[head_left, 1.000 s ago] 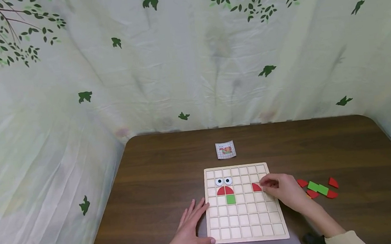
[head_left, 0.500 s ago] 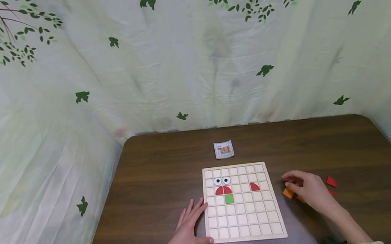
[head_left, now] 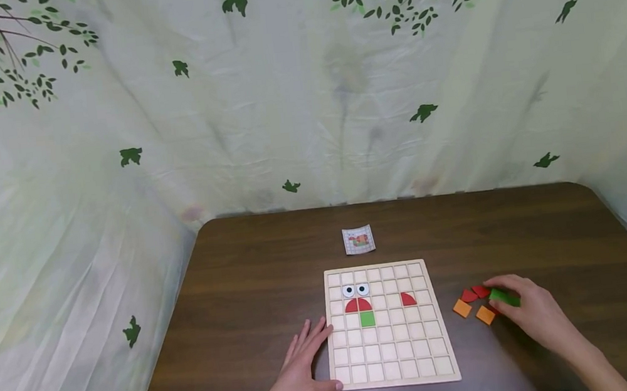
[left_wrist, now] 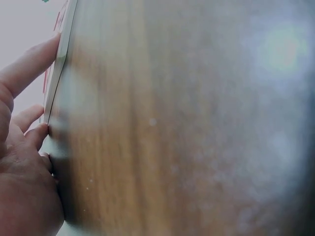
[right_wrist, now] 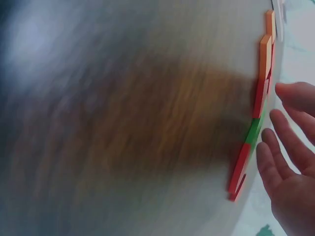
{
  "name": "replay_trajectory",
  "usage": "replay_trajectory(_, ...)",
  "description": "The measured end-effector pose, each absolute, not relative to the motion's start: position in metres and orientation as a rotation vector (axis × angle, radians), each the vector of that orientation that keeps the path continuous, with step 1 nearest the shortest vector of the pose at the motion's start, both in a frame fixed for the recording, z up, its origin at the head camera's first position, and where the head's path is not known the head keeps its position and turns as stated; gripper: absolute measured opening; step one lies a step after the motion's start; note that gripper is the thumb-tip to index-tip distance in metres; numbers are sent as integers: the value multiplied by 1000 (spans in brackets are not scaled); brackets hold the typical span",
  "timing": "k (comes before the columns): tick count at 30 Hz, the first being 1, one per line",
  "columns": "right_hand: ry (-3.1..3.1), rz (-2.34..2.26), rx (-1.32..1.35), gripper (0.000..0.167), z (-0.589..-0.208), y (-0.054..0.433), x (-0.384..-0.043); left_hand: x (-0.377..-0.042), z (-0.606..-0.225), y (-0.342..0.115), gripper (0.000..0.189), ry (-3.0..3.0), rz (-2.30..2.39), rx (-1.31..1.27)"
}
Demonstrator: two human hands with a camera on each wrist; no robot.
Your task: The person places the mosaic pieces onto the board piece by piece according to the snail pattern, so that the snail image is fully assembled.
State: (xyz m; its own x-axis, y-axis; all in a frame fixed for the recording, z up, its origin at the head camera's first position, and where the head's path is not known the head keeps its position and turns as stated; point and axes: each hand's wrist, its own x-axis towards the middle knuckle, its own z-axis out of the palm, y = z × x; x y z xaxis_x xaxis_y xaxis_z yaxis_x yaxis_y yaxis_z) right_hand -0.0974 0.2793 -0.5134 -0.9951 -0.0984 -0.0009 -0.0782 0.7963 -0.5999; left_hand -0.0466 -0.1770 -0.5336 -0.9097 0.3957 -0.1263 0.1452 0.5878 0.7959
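A pale wooden grid board [head_left: 393, 353] lies on the table, with two eye pieces [head_left: 355, 290], a pair of red quarter-round pieces [head_left: 357, 305], a green square [head_left: 367, 319] and, apart to the right, another red quarter-round [head_left: 408, 299] in its cells. My left hand [head_left: 298, 373] rests along the board's left edge, fingers extended and thumb at the lower corner. Over the loose pieces to the right is my right hand [head_left: 534, 311], thumb and fingers spread about a green piece [head_left: 503, 297]. In the right wrist view its fingertips show apart beside the green piece [right_wrist: 253, 130].
Two orange squares [head_left: 485, 315] and several red quarter-rounds [head_left: 469, 295] lie loose right of the board, some partly under the right hand. A small picture card [head_left: 359, 240] sits beyond the board. A leaf-patterned curtain [head_left: 304, 95] hangs behind the table [head_left: 253, 277].
My right hand has left the red quarter-round on the board and moved right to the loose pieces, then further right over them, uncovering the orange squares. The left hand stays put.
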Motion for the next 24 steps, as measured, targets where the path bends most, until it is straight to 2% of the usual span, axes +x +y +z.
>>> replay_trajectory(9, 2922, -956, -243, 38, -515, 286, -97, -46, -533, -176, 93, 2542, 1243, 465)
replay_trajectory(17, 2909, -905, -419, 25, -517, 289, -96, -46, -534, -175, 93, 2540, 1237, 464)
replay_trajectory(24, 2907, -869, -521, 27, -522, 291, -99, -47, -535, -176, 95, 2534, 1213, 430)
